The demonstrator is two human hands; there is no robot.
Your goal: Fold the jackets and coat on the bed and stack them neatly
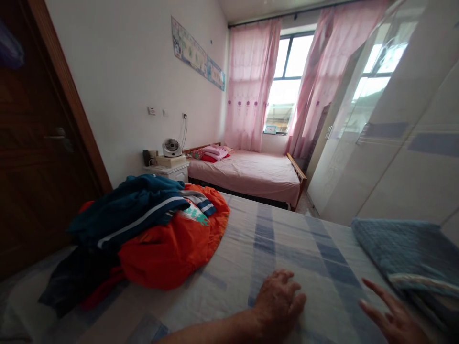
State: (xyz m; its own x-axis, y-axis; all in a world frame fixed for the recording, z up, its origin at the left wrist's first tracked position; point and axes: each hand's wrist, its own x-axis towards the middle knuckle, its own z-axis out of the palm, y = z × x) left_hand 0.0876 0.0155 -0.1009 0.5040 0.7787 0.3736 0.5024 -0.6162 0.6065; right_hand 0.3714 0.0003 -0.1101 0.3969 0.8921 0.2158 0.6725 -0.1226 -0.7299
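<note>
My left hand (278, 303) is over the striped bedsheet (229, 282), its fingers slightly bent and apart, holding nothing. Whether it presses on the sheet I cannot tell. At the lower right edge, my right hand (392, 315) is partly cut off, with the fingers spread and nothing in them. Close to it lies a folded blue-grey blanket (405, 243), with darker cloth (426, 301) beneath. On the left part of the bed is a heap of clothes: a dark teal jacket (122, 205) with white stripes rests on an orange garment (168, 253), and dark clothing (79, 277) hangs toward the near side.
Beyond this bed stands another bed (251, 172) with pink bedding. A white nightstand (172, 171) carries a small fan (171, 147). A tall glossy wardrobe (387, 157) lines the right side, and a brown door (36, 153) is at the left. Pink curtains (251, 86) flank the window.
</note>
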